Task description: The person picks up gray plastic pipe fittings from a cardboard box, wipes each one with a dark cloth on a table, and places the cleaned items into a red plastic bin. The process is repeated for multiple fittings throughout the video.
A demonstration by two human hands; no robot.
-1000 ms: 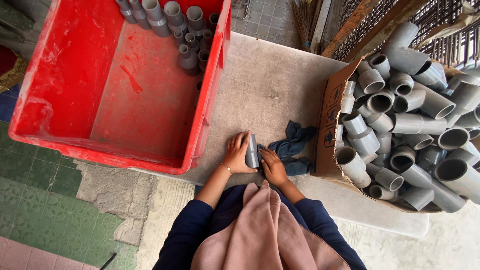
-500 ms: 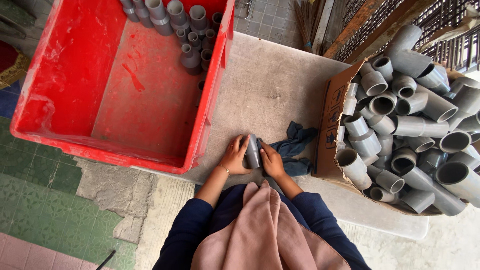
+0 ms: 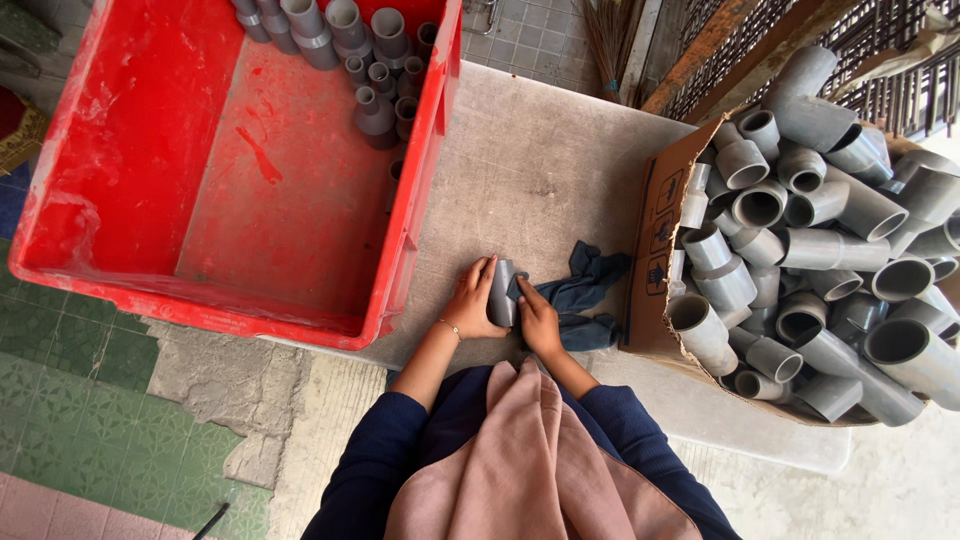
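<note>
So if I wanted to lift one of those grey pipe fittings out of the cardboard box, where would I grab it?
Probably by the open rim of a top grey fitting, from above: its mouth faces up, and the cardboard box walls off the sides.

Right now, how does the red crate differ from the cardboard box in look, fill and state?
The red crate is rigid plastic with intact walls; the cardboard box is brown with a flap folded open. The red crate is mostly bare, with grey pipe fittings only at its far end; the cardboard box overflows with a heap of larger fittings. Both sit on the same concrete slab and hold grey fittings.
</note>
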